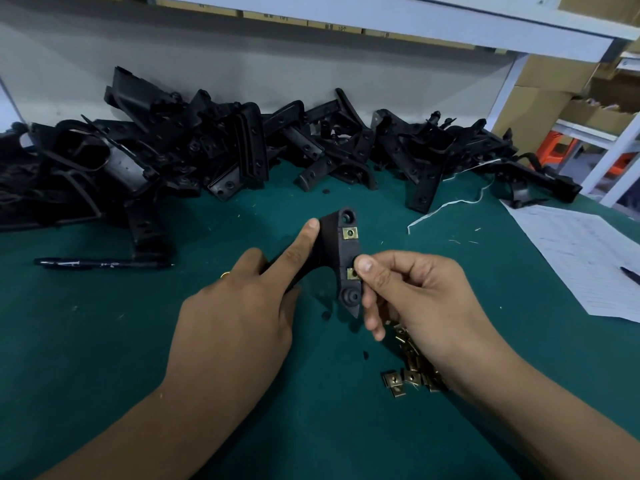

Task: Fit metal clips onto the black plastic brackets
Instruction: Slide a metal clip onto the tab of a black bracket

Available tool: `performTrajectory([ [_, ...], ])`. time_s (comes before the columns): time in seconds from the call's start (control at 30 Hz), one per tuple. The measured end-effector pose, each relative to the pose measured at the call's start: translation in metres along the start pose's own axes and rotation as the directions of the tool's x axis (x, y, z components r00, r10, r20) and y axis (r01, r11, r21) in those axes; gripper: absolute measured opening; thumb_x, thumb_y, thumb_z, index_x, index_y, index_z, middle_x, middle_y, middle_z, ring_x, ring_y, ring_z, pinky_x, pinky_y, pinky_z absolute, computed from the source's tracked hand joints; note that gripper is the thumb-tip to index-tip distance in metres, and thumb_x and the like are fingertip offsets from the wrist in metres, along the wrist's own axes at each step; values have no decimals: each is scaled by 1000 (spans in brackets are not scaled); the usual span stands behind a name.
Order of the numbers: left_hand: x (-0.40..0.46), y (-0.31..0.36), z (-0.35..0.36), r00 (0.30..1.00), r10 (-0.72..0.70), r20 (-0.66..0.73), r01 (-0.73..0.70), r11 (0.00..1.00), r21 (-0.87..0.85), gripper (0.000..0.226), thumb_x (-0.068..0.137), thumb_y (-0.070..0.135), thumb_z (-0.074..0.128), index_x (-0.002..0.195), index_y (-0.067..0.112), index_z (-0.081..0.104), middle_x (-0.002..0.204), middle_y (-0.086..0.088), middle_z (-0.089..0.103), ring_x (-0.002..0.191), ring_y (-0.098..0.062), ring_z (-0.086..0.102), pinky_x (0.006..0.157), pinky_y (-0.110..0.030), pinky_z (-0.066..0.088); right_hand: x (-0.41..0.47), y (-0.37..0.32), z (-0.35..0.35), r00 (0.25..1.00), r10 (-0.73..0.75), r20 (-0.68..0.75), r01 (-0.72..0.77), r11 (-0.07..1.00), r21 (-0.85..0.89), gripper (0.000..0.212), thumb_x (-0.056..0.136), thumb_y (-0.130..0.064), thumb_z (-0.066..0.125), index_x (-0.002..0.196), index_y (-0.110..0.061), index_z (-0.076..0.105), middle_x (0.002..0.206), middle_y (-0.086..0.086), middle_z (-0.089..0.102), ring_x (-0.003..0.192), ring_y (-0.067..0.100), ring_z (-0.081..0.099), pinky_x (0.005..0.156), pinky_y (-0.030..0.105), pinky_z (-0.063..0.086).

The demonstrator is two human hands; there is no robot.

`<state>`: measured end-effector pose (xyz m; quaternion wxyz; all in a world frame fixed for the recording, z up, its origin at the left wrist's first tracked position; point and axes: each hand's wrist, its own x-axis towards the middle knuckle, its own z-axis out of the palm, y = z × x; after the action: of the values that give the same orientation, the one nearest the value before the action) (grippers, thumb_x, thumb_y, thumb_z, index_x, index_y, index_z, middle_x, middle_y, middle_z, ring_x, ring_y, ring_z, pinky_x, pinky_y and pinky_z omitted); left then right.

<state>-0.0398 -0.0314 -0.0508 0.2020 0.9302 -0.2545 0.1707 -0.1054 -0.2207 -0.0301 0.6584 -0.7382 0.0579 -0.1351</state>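
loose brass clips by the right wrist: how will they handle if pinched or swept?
The loose clips look like small folded sheet metal, so probably stiff and light. Flat-sided, so they should slide on the green mat rather than roll. Heaped and touching, so a sweep would likely scatter them; pinching one may drag neighbours.

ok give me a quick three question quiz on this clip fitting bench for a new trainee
1. True or false: the held bracket already carries a clip near its upper end.
2. Which hand's thumb is on the lower clip? A) left hand B) right hand
3. Fill in: the loose clips lie on the green mat under the ____ forearm.

Key
1. True; a brass-coloured clip sits just below the top hole.
2. B; the left hand only grips the bracket, forefinger along its edge.
3. Right; the bracket pile lies at the back of the bench.
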Motion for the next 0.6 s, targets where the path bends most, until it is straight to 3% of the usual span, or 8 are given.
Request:
performTrajectory([
  [0.1, 0, 0, -1, 1000, -8, -2, 7, 1000, -19, 76, 95, 37, 58, 159, 49, 18, 75, 7, 38, 47, -9, 33, 38, -28, 34, -4, 1, 0, 994, -76, -77, 51, 955, -293, 53, 102, -52, 56, 67, -13, 62, 57, 1, 60, 52, 12, 54, 52, 29, 45],
  [0.23, -1, 2, -1, 1000, 21, -7, -22, 999, -31, 77, 94, 35, 59, 160, 45, 20, 76, 5, 37, 47, -8, 28, 37, -32, 38, -10, 1, 10, 972, -220, -84, 133, 809, -572, 52, 84, -64, 67, 67, -16, 55, 54, -10, 50, 51, 6, 44, 50, 20, 36],
  [0.4, -2, 3, -2, 1000, 29, 7, -29, 1000, -11, 80, 93, 35, 61, 160, 45, 20, 78, 4, 42, 47, -17, 35, 38, -33, 40, -11, 2, 18, 954, -260, -151, 102, 752, -652, 56, 86, -59, 68, 63, -13, 47, 52, -5, 46, 51, 13, 42, 50, 33, 37],
  [0.6, -1, 1, 0, 999, 51, 8, -51, 998, -22, 79, 95, 35, 58, 161, 44, 16, 81, 4, 42, 48, -15, 36, 38, -35, 43, -10, 0, 16, 932, -351, -90, 179, 662, -728, 57, 92, -54, 64, 61, -14, 38, 54, -1, 40, 53, 19, 39, 49, 35, 34],
])
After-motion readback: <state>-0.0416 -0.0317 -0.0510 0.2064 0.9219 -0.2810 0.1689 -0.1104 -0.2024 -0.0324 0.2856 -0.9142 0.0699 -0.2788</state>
